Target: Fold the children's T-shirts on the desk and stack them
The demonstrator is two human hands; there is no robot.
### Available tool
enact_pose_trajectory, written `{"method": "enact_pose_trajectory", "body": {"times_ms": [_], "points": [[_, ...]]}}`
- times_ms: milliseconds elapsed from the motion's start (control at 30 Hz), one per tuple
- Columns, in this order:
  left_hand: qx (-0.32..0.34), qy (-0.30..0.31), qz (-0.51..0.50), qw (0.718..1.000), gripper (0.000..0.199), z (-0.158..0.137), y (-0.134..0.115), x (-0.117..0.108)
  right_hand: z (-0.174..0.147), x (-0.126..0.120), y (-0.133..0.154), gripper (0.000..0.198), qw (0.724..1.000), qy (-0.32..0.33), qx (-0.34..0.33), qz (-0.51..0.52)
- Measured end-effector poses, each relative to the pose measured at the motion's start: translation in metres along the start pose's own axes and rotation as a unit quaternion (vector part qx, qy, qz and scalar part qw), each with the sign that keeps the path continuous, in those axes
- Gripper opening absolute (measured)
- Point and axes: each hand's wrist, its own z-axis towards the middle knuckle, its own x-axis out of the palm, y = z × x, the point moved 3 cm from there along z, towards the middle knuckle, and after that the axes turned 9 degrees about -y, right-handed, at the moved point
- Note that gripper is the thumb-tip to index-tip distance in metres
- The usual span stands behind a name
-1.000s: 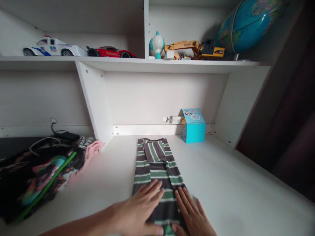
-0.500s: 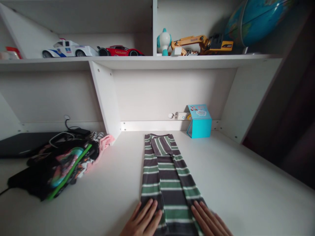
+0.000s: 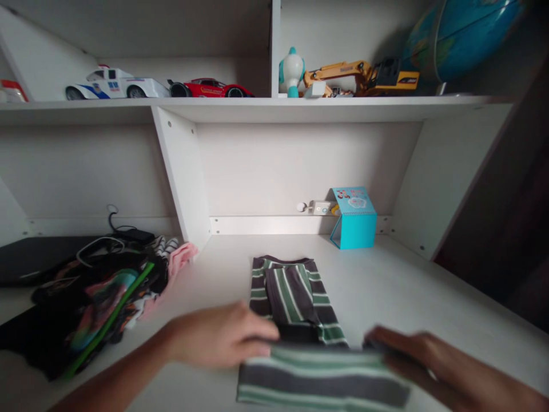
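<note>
A striped shirt (image 3: pixel 291 292) in dark grey, green and white lies lengthwise on the white desk, its sides folded inward and a sleeve section on top near the collar. Its near end is lifted and doubled over toward the back, hanging as a band across the front. My left hand (image 3: pixel 227 337) pinches the left part of the raised fold between thumb and fingers. At the right end of that fold, my right hand (image 3: pixel 412 360) is closed on the cloth, blurred by motion.
A pile of clothes (image 3: pixel 103 303) and a black laptop (image 3: pixel 34 257) lie at left. A blue desk calendar (image 3: pixel 355 229) stands at the back right near a power socket (image 3: pixel 321 208). Toy cars (image 3: pixel 210 90), a toy excavator (image 3: pixel 364 77) and a globe (image 3: pixel 463 40) sit on the shelf above.
Both hands have gone from lying flat on the shirt to gripping its near end. They have raised that end off the desk and brought it toward the collar.
</note>
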Motion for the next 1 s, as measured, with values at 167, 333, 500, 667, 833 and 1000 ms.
{"method": "enact_pose_trajectory", "body": {"times_ms": [167,333,500,667,833,1000], "points": [[-0.100,-0.093,-0.052,0.989,0.019,0.113,0.112,-0.043,0.168,0.011,-0.025,0.022,0.998,0.068,0.001,0.016],[-0.205,-0.079,-0.078,0.973,0.017,0.146,0.204,-0.008,0.224,0.077,-0.074,0.020,0.995,0.090,0.046,0.004],[-0.177,-0.097,-0.078,0.976,0.026,0.150,0.229,-0.021,0.241,0.082,-0.102,0.023,0.994,0.092,0.061,-0.006],[-0.203,-0.127,-0.007,0.971,0.019,0.159,0.249,-0.010,0.259,0.102,-0.123,0.024,0.988,0.077,0.106,-0.084],[-0.235,-0.186,0.053,0.952,0.030,0.153,0.250,0.013,0.250,0.125,-0.128,0.026,0.981,0.050,0.149,-0.115],[-0.208,-0.189,0.064,0.957,0.009,0.153,0.230,0.000,0.241,0.107,-0.112,0.024,0.984,-0.004,0.150,-0.092]]}}
